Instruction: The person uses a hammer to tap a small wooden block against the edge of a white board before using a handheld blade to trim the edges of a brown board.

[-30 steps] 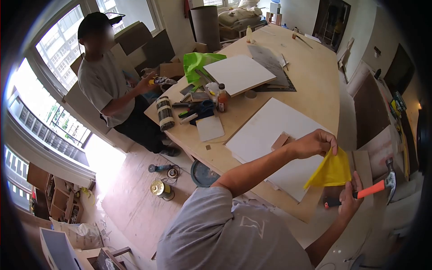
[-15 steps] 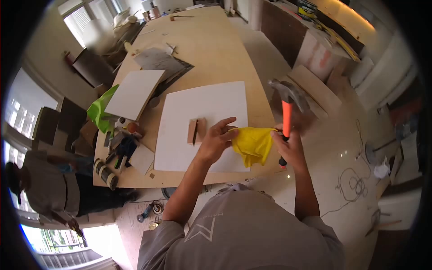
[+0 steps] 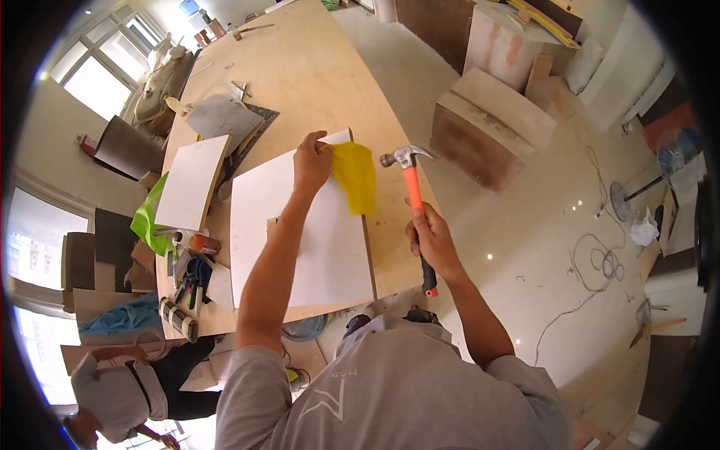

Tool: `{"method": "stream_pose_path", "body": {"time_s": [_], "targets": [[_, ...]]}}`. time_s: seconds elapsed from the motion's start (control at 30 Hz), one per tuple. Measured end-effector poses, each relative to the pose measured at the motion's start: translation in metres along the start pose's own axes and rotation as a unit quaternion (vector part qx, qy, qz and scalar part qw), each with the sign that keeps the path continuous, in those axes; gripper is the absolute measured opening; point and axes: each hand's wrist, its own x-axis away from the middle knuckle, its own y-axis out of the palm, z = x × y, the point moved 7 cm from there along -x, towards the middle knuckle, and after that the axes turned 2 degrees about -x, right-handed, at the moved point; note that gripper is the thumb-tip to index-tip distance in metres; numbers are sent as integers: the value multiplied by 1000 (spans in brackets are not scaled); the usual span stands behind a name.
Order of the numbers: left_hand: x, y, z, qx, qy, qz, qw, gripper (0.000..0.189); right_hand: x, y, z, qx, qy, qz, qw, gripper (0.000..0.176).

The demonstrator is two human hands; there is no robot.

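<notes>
My left hand pinches a yellow cloth by its upper left corner. The cloth hangs spread over the right edge of a white board, which lies on the large wooden table. In my right hand is a claw hammer with an orange and black handle, its metal head up and beside the cloth. My right fingers wrap round the handle. A small wooden block on the board is mostly hidden behind my left forearm.
A second white board, a marbled tile, a green bag and an orange bottle lie on the left side. A co-worker is at lower left. A cable trails over the floor at right.
My left hand has lifted away up and left with the yellow cloth, and my right hand has let the cloth go, keeping the hammer. The view has shifted.
</notes>
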Motion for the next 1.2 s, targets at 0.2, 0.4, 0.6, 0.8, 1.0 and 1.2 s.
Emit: {"method": "stream_pose_path", "body": {"time_s": [0.2, 0.4, 0.6, 0.8, 1.0, 1.2], "targets": [[-24, 9, 14, -124, 235, 7, 964, 32, -33, 31, 1, -51, 1, 2, 999, 43], [-50, 28, 2, -136, 226, -186, 947, 36, -50, 56, -6, -59, 12, 27, 998, 44], [-49, 32, -10, -140, 241, -172, 945, 39, -57, 55, -4, -117, 3, 89, 989, 43], [-51, 33, -7, -157, 232, -147, 949, 39, -78, 57, -8, -90, 23, 60, 994, 46], [-55, 39, -14, -173, 248, -156, 940, 41, -71, 52, -12, -90, 39, 44, 994, 43], [-55, 36, -17, -160, 202, -141, 956, 40, -51, 46, -11, -74, 77, 26, 994, 47]]}}
